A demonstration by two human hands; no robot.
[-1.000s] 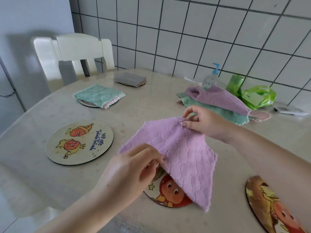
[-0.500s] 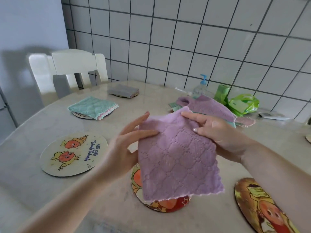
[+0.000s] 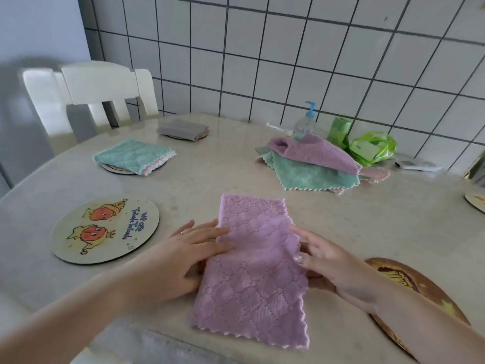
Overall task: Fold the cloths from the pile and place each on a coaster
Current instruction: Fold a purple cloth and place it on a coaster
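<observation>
Folded purple cloth (image 3: 252,269) flat on table (image 3: 367,219), left hand (image 3: 183,256) and right hand (image 3: 333,261) spread against its edges

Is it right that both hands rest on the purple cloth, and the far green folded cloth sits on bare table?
Not quite. The head view shows the green cloth on a coaster, not bare table. Both the left hand and right hand do rest on the purple cloth.

A pale stone table (image 3: 393,232) stands against a white tiled wall (image 3: 288,61) with dark grout; a white chair (image 3: 99,85) sits at the table's far left edge.
</observation>
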